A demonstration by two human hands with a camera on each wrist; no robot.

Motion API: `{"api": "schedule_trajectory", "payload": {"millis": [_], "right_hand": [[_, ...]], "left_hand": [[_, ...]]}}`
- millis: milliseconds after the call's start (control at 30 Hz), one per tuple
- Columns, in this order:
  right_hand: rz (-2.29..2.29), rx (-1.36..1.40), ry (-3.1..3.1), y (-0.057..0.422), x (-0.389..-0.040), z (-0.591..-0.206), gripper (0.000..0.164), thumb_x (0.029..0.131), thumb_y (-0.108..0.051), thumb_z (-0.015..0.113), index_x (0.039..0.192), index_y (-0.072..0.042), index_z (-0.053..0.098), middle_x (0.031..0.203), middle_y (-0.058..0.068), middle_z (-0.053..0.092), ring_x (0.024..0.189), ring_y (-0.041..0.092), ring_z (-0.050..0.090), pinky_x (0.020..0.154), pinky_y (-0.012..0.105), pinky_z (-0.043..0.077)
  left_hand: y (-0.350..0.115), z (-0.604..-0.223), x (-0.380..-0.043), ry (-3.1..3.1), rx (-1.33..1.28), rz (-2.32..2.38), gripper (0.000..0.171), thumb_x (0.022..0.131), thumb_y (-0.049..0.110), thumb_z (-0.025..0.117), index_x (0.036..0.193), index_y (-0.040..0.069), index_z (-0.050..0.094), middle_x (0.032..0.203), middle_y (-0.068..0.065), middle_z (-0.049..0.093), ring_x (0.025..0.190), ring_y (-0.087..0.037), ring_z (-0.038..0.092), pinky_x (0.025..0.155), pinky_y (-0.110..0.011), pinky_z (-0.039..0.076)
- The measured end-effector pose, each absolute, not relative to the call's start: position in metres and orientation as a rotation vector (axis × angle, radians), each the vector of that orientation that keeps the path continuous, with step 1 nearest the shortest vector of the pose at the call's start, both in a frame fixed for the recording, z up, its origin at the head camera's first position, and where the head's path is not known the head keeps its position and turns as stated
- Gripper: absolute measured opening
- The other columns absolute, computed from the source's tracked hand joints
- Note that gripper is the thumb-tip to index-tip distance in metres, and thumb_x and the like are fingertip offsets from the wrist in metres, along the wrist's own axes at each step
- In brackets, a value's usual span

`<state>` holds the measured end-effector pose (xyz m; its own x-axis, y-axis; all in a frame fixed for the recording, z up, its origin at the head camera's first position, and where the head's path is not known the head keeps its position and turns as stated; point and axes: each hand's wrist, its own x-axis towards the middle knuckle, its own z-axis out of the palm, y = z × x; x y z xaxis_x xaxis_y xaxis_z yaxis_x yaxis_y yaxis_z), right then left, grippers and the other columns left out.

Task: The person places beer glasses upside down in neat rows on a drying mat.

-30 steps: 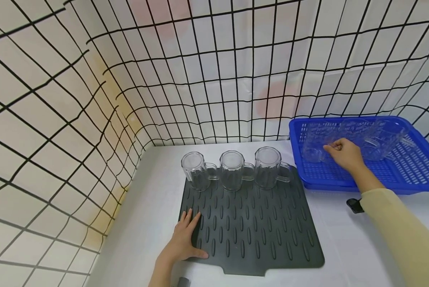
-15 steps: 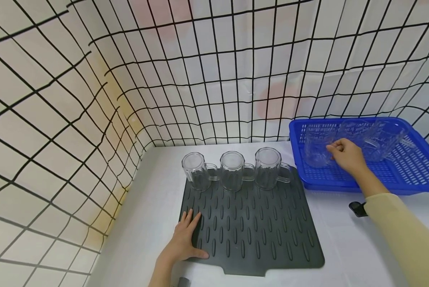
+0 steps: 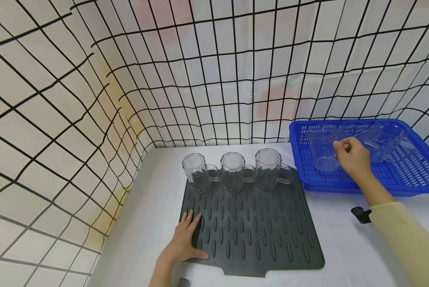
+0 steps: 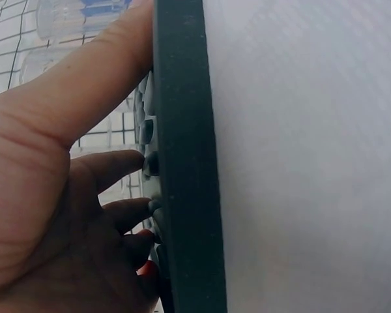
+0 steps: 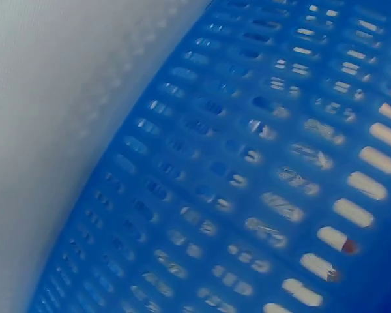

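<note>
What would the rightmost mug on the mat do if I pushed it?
Standing on end, the mug would probably slide or tip, not roll. Its clear, glassy walls look stiff and perhaps breakable. The ridged mat might slow its sliding.

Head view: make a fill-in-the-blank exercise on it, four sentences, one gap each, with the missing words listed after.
1. Exactly ____ glass mugs stand in a row on the dark mat.
2. In the head view, the handles of these mugs all point to the picture's ____.
3. The colour of the plastic basket beside the mat is ____.
4. The right hand holds a clear mug in the basket, while the left hand rests on the ____.

Missing words: three; right; blue; mat.
</note>
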<state>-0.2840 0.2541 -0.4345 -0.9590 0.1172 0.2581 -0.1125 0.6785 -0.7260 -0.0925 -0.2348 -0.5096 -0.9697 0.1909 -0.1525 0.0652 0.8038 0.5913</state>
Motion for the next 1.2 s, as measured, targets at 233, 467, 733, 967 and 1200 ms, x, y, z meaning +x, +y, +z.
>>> {"api": "schedule_trajectory", "payload": {"millis": [233, 467, 733, 967, 1200], "right_hand": [[1.2, 0.061, -2.406, 0.241, -0.272, -0.425, 0.035, 0.104, -0.027, 0.047, 0.112, 0.007, 0.052, 0.083, 0.008, 0.06, 0.065, -0.013, 0.047, 0.05, 0.017, 0.037], [1.225, 0.117, -2.294, 0.23, -0.266, -0.412, 0.023, 0.102, -0.023, 0.052, 0.103, 0.0, 0.056, 0.07, -0.022, 0.052, 0.061, -0.01, 0.049, 0.046, 0.018, 0.032], [1.29, 0.134, -2.271, 0.223, -0.257, -0.401, 0.01, 0.102, -0.023, 0.052, 0.098, -0.015, 0.056, 0.07, -0.021, 0.054, 0.062, -0.005, 0.051, 0.045, 0.019, 0.031], [1.347, 0.184, -2.262, 0.218, -0.249, -0.394, 0.022, 0.104, -0.024, 0.048, 0.106, -0.003, 0.057, 0.074, -0.018, 0.055, 0.066, 0.002, 0.053, 0.044, 0.023, 0.029], [1.394, 0.248, -2.22, 0.212, -0.241, -0.387, 0.022, 0.103, -0.018, 0.048, 0.106, 0.003, 0.056, 0.074, -0.015, 0.056, 0.069, -0.001, 0.054, 0.048, 0.022, 0.03]], "left_hand": [[-0.235, -0.51, -0.093, 2.787, 0.209, 0.903, 0.122, 0.054, 0.038, 0.095, 0.153, 0.006, 0.03, 0.158, -0.026, 0.012, 0.144, -0.048, 0.002, 0.108, -0.07, 0.013], [-0.235, -0.51, -0.092, 2.785, 0.19, 0.892, 0.122, 0.054, 0.039, 0.094, 0.153, 0.007, 0.03, 0.159, -0.026, 0.012, 0.144, -0.047, 0.002, 0.106, -0.071, 0.017], [-0.234, -0.507, -0.091, 2.777, 0.204, 0.91, 0.122, 0.054, 0.037, 0.095, 0.152, 0.005, 0.03, 0.158, -0.027, 0.012, 0.144, -0.048, 0.002, 0.106, -0.071, 0.015], [-0.234, -0.508, -0.091, 2.783, 0.206, 0.903, 0.122, 0.055, 0.038, 0.095, 0.152, 0.005, 0.03, 0.158, -0.027, 0.012, 0.144, -0.049, 0.003, 0.106, -0.071, 0.015], [-0.234, -0.509, -0.091, 2.789, 0.223, 0.905, 0.122, 0.054, 0.038, 0.095, 0.152, 0.004, 0.03, 0.158, -0.028, 0.013, 0.144, -0.049, 0.003, 0.108, -0.07, 0.013]]}}
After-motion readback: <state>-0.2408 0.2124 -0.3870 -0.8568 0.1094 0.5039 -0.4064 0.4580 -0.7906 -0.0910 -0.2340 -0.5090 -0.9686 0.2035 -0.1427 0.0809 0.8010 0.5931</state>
